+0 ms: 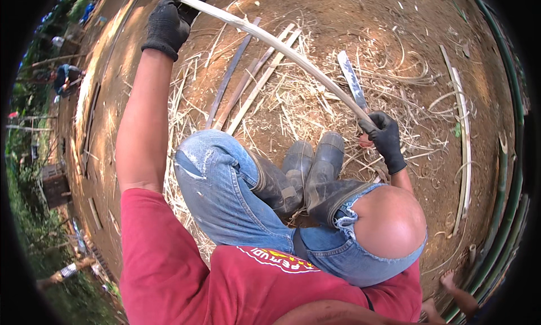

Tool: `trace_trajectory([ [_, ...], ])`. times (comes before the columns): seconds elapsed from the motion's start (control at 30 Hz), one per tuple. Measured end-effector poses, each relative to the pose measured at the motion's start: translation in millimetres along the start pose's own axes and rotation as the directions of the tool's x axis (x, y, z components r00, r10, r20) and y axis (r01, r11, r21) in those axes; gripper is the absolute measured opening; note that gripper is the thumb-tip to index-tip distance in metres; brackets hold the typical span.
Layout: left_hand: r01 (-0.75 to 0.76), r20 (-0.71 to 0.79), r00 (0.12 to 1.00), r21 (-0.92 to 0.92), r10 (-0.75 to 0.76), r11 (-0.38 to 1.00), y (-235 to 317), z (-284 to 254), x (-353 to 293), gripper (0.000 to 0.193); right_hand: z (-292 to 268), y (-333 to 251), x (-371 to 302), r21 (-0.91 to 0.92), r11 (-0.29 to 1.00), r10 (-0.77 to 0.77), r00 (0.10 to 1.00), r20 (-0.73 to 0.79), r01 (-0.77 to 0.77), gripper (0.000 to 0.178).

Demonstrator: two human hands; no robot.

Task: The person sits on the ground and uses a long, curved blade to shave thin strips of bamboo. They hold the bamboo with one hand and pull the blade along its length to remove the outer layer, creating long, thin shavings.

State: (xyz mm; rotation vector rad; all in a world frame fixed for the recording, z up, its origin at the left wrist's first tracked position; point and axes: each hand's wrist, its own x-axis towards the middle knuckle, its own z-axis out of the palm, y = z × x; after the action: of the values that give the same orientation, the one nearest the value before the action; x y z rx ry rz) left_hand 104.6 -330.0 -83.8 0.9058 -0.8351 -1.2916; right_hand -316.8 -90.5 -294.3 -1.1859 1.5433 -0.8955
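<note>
Dirt yard (349,21), bare brown ground, littered with pale shavings (293,99) and curls all round the person's feet. Long green bamboo poles (510,173) lie along the right edge. A few flat split slats (248,80) lie on the ground ahead, fanned out side by side.

Person is seated or crouched low, red shirt, torn jeans, rubber boots (315,167) together in the middle.

Work piece: one long pale bamboo strip (282,49), bowed in an arc, running from upper left down to lower right, clear of the ground between the two hands.

Left hand (169,18), black glove, arm stretched up and out, closed around the far end of the strip. Right hand (386,136), black glove, closed around the near end just beside the right knee. Both fists are tight on the strip.

Big knife (352,80) lies flat on the ground beyond the right hand, blade pointing away, apart from both hands. Whether its handle touches the right glove I can't tell, the glove covers that spot.

Judgement on doing this well: keep the bend even along the length, no kink at the right fist. Keep the left grip firm so the end doesn't whip. Mind the blade, it sits near the right hand's path. Keep gloves on, split edges look sharp.
</note>
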Motion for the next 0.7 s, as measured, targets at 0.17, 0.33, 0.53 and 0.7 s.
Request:
trace_trajectory([
  [0.17, -0.169, -0.063, 0.983, 0.045, 0.172, 0.985, 46, -62, -19, 0.036, 4, 16, 95, -0.442, 0.855, -0.336, 0.939, -0.075, 0.271, 0.029],
  [0.33, -0.359, -0.22, 0.897, 0.144, 0.383, 0.922, 83, -80, -112, 0.028, 30, 46, 88, -0.804, 0.593, -0.355, 0.882, -0.308, -0.042, 0.065],
  [0.53, -0.453, -0.364, 0.784, 0.217, 0.502, 0.865, 58, -89, -179, 0.019, 44, 109, 49, -0.878, 0.456, -0.279, 0.913, -0.297, -0.146, 0.073],
  [0.7, -0.463, -0.295, 0.839, 0.051, 0.456, 0.885, 37, -65, -192, 0.027, 40, 103, 60, -0.858, 0.469, -0.105, 0.951, -0.292, -0.212, 0.067],
])
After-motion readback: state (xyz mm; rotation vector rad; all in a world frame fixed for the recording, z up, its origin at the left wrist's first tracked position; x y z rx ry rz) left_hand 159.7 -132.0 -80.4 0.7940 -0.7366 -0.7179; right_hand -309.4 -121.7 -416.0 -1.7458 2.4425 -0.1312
